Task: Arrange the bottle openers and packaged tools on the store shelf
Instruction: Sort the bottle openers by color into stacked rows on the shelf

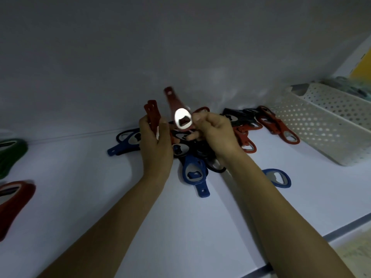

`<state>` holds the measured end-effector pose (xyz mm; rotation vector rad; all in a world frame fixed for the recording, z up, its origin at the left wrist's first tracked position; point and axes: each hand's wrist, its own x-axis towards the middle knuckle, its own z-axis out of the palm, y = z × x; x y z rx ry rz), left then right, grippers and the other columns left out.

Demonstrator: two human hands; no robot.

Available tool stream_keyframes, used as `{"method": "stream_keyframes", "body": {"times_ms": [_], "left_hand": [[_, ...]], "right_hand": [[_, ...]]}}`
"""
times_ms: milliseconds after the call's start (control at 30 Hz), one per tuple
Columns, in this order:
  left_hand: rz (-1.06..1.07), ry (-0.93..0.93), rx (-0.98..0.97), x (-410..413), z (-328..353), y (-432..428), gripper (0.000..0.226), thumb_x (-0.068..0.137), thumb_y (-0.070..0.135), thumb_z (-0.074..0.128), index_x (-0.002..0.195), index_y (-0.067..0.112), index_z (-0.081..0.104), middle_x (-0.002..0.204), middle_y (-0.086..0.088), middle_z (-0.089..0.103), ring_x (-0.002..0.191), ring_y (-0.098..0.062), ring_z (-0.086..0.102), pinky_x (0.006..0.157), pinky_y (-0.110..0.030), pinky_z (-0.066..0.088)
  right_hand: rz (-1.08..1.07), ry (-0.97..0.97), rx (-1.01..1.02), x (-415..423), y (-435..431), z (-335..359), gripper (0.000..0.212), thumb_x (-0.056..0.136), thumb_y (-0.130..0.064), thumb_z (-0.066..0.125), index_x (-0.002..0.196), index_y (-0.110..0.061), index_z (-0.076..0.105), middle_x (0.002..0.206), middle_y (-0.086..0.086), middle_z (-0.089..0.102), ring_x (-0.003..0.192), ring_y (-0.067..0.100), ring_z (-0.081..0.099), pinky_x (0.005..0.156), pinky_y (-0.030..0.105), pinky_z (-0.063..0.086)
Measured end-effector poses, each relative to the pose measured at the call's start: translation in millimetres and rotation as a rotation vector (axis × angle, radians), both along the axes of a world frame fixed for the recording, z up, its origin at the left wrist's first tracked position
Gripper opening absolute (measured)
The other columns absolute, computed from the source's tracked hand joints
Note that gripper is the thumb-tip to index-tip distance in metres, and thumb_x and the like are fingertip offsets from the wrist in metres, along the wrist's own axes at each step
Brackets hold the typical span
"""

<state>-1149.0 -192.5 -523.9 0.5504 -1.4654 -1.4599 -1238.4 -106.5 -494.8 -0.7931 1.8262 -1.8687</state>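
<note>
A heap of bottle openers lies on the white shelf [80, 197] against the back wall. My left hand [155, 145] grips a small stack of red openers [153, 113], handles pointing up. My right hand [215, 133] pinches one red opener [178, 111] by its shiny metal head, lifted above the heap and tilted toward the left hand. Under the hands lie black and blue openers, among them a blue opener [194, 175] at the front and another blue opener [124, 143] at the left. More red openers [279, 125] lie to the right.
A white perforated basket [325, 125] stands at the right. A lone blue opener [278, 178] lies near my right forearm. At the left edge sit a green opener [12, 153] and a red opener [14, 205]. The shelf's front edge [341, 225] runs lower right.
</note>
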Motion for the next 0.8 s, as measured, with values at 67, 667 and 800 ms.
{"method": "stream_keyframes", "body": {"times_ms": [67, 667, 800], "left_hand": [[-0.017, -0.007, -0.002, -1, 0, 1, 0.026, 0.096, 0.024, 0.050, 0.120, 0.015, 0.045, 0.099, 0.012, 0.058, 0.081, 0.006, 0.061, 0.067, -0.012, 0.048], [-0.053, -0.180, -0.150, -3, -3, 1, 0.042, 0.089, 0.009, 0.060, 0.124, 0.025, 0.044, 0.098, 0.011, 0.056, 0.089, -0.020, 0.063, 0.078, -0.037, 0.057], [-0.049, -0.166, -0.157, -2, -1, 3, 0.039, 0.090, 0.013, 0.062, 0.119, 0.031, 0.043, 0.101, 0.019, 0.055, 0.093, -0.016, 0.062, 0.084, -0.041, 0.055]], "right_hand": [[0.060, 0.187, 0.068, 7, -6, -6, 0.015, 0.096, -0.006, 0.052, 0.090, -0.004, 0.065, 0.074, 0.005, 0.068, 0.055, 0.011, 0.064, 0.058, 0.022, 0.054], [-0.301, 1.161, 0.999, -69, -35, -14, 0.027, 0.093, -0.014, 0.053, 0.117, -0.016, 0.064, 0.119, 0.012, 0.053, 0.110, 0.031, 0.049, 0.087, 0.037, 0.039], [-0.426, 0.911, 0.608, -48, -15, -10, 0.020, 0.092, -0.019, 0.058, 0.108, -0.017, 0.071, 0.104, 0.007, 0.068, 0.091, 0.026, 0.064, 0.077, 0.035, 0.051]]}}
